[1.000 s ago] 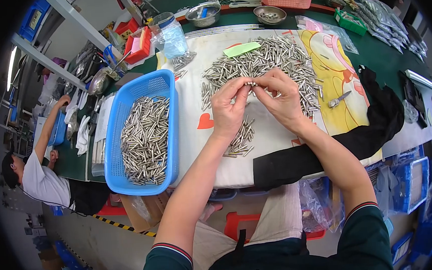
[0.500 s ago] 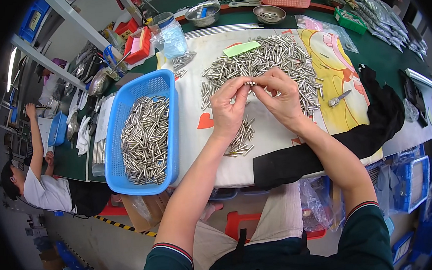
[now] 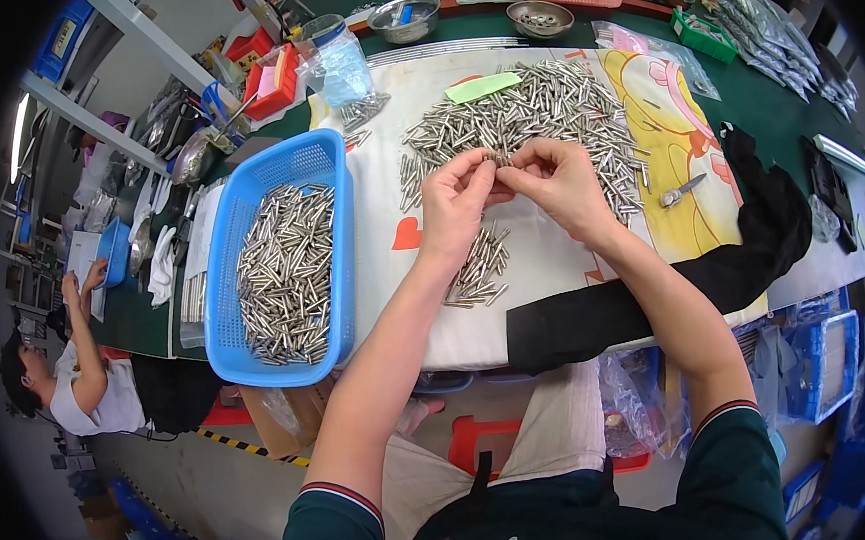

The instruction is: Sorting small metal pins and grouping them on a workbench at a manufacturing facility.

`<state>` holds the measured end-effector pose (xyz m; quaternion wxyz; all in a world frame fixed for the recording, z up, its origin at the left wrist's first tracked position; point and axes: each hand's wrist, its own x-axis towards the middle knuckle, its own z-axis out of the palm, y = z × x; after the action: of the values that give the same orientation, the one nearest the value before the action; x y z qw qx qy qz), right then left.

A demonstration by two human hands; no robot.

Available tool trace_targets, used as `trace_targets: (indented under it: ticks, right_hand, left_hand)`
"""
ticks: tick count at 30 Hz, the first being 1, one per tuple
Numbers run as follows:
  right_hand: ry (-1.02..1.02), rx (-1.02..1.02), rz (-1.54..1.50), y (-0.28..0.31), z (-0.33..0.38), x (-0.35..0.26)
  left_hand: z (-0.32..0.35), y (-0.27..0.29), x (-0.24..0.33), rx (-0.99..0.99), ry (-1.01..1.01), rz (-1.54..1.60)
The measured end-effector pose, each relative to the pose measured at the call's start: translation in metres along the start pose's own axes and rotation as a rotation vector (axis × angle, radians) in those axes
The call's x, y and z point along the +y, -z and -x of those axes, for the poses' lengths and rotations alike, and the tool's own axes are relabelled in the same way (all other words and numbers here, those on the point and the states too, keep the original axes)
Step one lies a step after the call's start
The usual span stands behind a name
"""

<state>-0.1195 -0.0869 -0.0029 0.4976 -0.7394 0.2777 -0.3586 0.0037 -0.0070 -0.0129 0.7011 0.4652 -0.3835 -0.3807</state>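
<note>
Both hands meet over the white cloth [image 3: 554, 292], fingertips pinched together on one small metal pin [image 3: 494, 157] held between them. The left hand [image 3: 456, 203] closes on it from the left, the right hand [image 3: 559, 183] from the right, so the pin's long axis seems to run left to right, from one pinch to the other; it is too small to be sure. Neither hand is nearer: the pin sits at the meeting point.

Just beyond the fingertips, on the far side, lies the big pile of pins [image 3: 532, 118], spreading right toward the yellow print. On the near side, under the left wrist, lies a small heap of pins [image 3: 477, 267], mostly pointing near-left to far-right. Well to the left stands the blue basket [image 3: 223, 315], part filled with pins lying crosswise; the left hand is the closer one to it. Small snips [image 3: 683, 190] rest on the cloth right of the right hand, apart from it.
</note>
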Motion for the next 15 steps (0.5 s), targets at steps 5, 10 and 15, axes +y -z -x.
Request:
trace_targets:
  ticks: [5,10,15]
  right_hand:
    - [-0.074,-0.049,0.019,0.0008,-0.0038,0.0029]
    - [-0.074,-0.052,-0.01,0.0044,-0.0041,0.0054]
    - [-0.132,-0.106,-0.054,0.0073,-0.0026,-0.004]
  left_hand:
    - [-0.0009,0.0077,0.0006,-0.055,0.168,0.058]
    - [-0.0011,0.0075,0.0023,-0.087,0.269,0.161]
    - [-0.0009,0.0062,0.0043,-0.068,0.256,0.046]
